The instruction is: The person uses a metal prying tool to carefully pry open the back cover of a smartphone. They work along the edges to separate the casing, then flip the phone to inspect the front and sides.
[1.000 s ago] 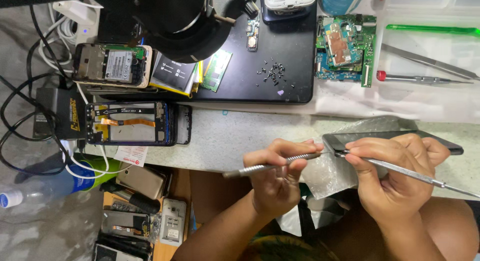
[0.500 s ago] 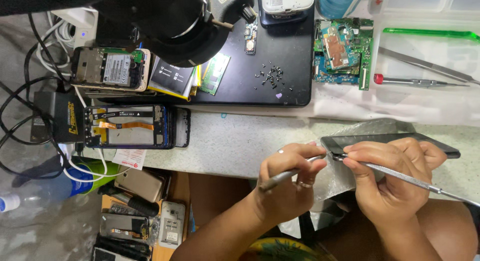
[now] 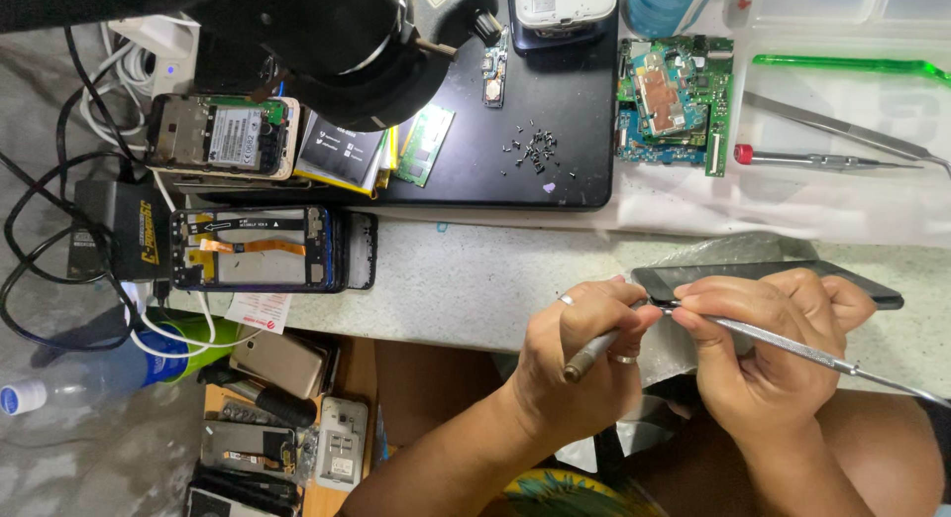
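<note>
From the head camera, looking down: a thin dark phone [image 3: 773,277] lies at the near edge of the speckled worktop [image 3: 475,279], on the right side, partly on a crinkly clear bag [image 3: 733,248]. Both hands are at its left end.

The left hand [image 3: 580,363] is curled tight around a small metal tool [image 3: 594,351]. The tool's tip points up toward the phone's left corner. There is a ring on one finger.

The right hand [image 3: 763,354] pinches a long thin metal stick [image 3: 822,351] between thumb and fingers. The stick runs out to the right, and its tip sits at the same end of the phone. The other fingers of this hand rest on the phone and seem to keep it steady.

The phone looks flat, thin and light. It is probably stiff, but the glass side could crack if it is bent or poked hard. It looks smooth, so it may slide on the bag. The safe place to hold it seems to be by its long edges, not by pressing on the middle.

Farther back sits a black mat [image 3: 535,101] with a pile of tiny screws [image 3: 530,151] on it. A green circuit board [image 3: 674,101] lies to the right of the mat. An opened phone [image 3: 258,250] with an orange strip lies on the left, near black cables [image 3: 40,230]. A red-capped screwdriver [image 3: 822,160] lies on white paper at the right.
</note>
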